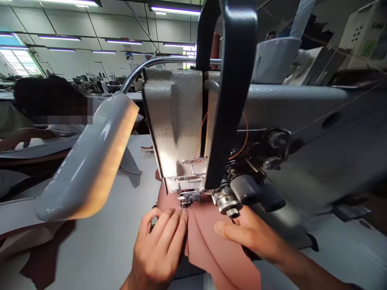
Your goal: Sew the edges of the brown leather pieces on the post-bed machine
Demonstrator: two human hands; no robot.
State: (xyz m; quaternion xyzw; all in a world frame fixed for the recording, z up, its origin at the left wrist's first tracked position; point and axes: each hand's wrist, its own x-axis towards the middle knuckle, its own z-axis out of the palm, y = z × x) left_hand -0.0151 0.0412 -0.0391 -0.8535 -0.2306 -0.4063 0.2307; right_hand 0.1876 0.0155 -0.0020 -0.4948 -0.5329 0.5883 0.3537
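A pink leather-like piece lies under the presser foot of a sewing machine, with a folded or layered edge running toward me. My left hand is closed at the piece's left side, its bent fingertips pressed on the material just in front of the foot; its thumb is hidden. On the right, my right hand grips the same piece, thumb on top and the other fingers mostly out of sight beneath or behind the machine parts. Orange thread runs down the machine head toward the needle area.
A lit lamp on a flexible metal neck hangs left of the machine head. A black curved bar stands before it. Grey cut pieces and dark red pieces lie leftward. Another person works beyond. A cup sits atop the machine.
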